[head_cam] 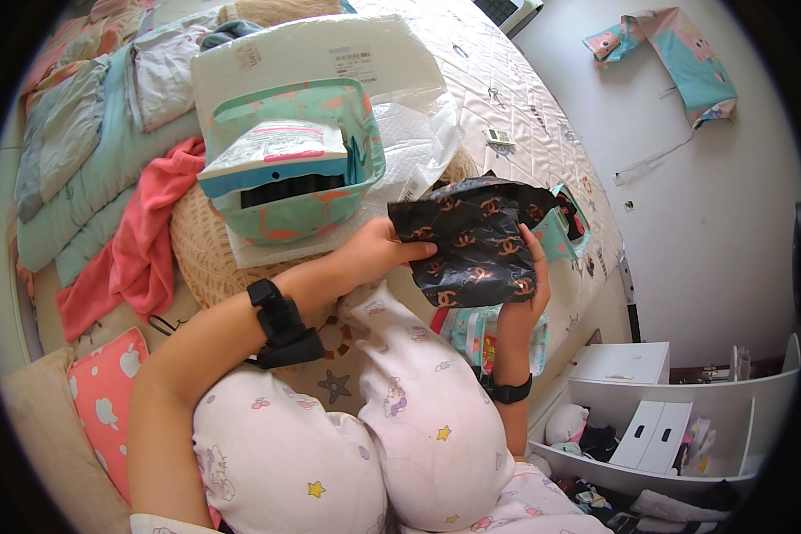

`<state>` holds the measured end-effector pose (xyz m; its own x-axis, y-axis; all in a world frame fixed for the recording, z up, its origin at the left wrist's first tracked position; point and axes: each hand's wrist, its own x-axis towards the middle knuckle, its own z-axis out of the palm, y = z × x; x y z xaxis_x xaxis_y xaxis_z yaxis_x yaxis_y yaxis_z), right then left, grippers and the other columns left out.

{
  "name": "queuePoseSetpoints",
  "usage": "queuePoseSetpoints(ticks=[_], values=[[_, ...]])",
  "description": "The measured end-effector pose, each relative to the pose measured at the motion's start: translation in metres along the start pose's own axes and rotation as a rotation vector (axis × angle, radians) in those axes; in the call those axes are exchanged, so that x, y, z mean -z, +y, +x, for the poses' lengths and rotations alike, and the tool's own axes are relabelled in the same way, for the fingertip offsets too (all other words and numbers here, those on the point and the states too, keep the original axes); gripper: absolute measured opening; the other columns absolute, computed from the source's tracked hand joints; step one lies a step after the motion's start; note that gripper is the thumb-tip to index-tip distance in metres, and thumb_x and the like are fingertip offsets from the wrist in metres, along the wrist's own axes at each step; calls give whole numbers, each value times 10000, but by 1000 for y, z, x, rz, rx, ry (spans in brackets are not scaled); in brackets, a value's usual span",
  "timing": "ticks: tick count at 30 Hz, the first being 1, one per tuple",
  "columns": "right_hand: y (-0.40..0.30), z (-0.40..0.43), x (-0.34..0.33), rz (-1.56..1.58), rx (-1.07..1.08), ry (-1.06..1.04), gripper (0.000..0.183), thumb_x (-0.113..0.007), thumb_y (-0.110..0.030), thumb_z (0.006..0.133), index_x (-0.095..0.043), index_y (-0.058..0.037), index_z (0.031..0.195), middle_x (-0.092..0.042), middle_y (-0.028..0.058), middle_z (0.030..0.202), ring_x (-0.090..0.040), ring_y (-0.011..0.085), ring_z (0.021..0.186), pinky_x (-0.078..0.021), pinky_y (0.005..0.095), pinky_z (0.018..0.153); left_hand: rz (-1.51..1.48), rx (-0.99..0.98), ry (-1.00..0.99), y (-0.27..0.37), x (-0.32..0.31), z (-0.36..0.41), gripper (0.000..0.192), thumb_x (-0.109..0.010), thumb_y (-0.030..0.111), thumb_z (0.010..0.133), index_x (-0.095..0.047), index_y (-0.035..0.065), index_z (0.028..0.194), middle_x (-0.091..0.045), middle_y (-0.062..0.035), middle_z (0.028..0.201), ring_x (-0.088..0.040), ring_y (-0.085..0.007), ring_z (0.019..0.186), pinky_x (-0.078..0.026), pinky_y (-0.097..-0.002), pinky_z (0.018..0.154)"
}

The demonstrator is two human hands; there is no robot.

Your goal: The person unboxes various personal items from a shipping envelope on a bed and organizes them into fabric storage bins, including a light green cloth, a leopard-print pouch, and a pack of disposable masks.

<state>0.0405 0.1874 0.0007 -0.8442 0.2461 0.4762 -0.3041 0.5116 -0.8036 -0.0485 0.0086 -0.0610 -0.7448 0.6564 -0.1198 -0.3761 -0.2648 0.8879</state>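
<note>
My left hand (388, 248) pinches the left edge of a black plastic bag (470, 243) printed with copper-coloured emblems. On the bag's right side, my right hand (536, 270) grips it, with fingers partly behind it. Ahead and to the left, a mint fabric storage basket (294, 227) with a flamingo print holds a white and blue box (277, 150). Beneath the basket lie white padded mailers (274, 67) on a round woven base (197, 247). The bag partly hides a small mint container (561, 243). A mint zip pouch (467, 334) rests below my right hand, partly covered by the forearm.
Folded bedding (107, 173) and a coral cloth (133, 247) lie at the left. A red cushion (110, 400) is beside my left arm. A small white device (499, 136) rests on the printed bedspread (541, 113). White shelving (641, 380) stands at the lower right.
</note>
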Motion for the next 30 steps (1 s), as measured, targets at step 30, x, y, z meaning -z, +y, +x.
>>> queuePoseSetpoints(ticks=[30], values=[[6,-23,51,362,-421,-617,759,-669,-18,714,-305,9,1380,-476,109,1293,-469,199,1186,-352,329,1003,-248,-89,-196,-24,21,9,293,-644,99,842,-568,-24,1096,-608,-57,1073,-561,-98,982,-446,-249,861]])
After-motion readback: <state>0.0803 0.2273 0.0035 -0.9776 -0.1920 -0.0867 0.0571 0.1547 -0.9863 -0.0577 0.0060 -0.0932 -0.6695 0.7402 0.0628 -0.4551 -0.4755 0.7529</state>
